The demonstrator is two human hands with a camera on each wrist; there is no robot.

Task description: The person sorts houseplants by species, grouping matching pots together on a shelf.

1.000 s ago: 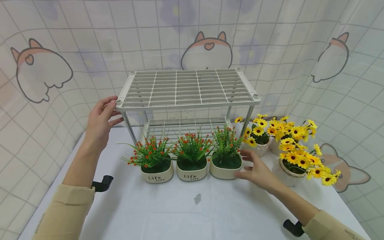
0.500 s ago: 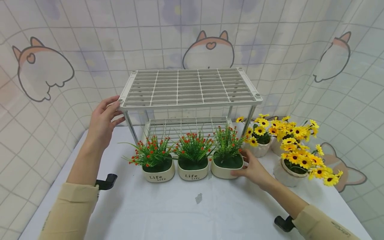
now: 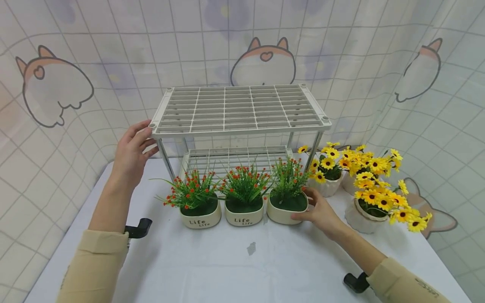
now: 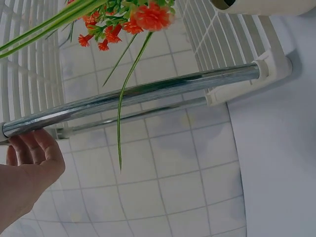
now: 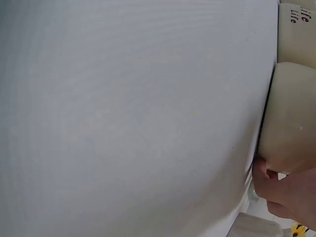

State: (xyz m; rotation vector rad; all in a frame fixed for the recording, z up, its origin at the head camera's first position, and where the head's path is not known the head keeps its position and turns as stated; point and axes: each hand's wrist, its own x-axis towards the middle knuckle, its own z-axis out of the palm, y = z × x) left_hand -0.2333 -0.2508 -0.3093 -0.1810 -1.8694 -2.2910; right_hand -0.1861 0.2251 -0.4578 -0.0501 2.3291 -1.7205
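Note:
A white two-tier wire shelf rack (image 3: 242,134) with metal posts stands at the back of the table. My left hand (image 3: 130,153) grips its front left top corner; in the left wrist view the fingers (image 4: 35,148) curl behind the metal post (image 4: 148,94). Three cream oval flowerpots with green plants and small red flowers are lined up before the rack: a left pot (image 3: 201,219), a middle pot (image 3: 244,217) and a right pot (image 3: 284,215). My right hand (image 3: 322,215) holds the right pot's right end, thumb at the front and fingers around the side.
To the right, several yellow-flowered plants in whitish pots crowd together, the nearest pot (image 3: 365,219) close behind my right forearm. A white cloth (image 3: 212,269) covers the table. Patterned curtains (image 3: 182,42) enclose the back and sides.
My right hand has moved slightly left and closed from beside the right pot onto its end. The left hand stays at the rack's corner; the pots have not visibly shifted.

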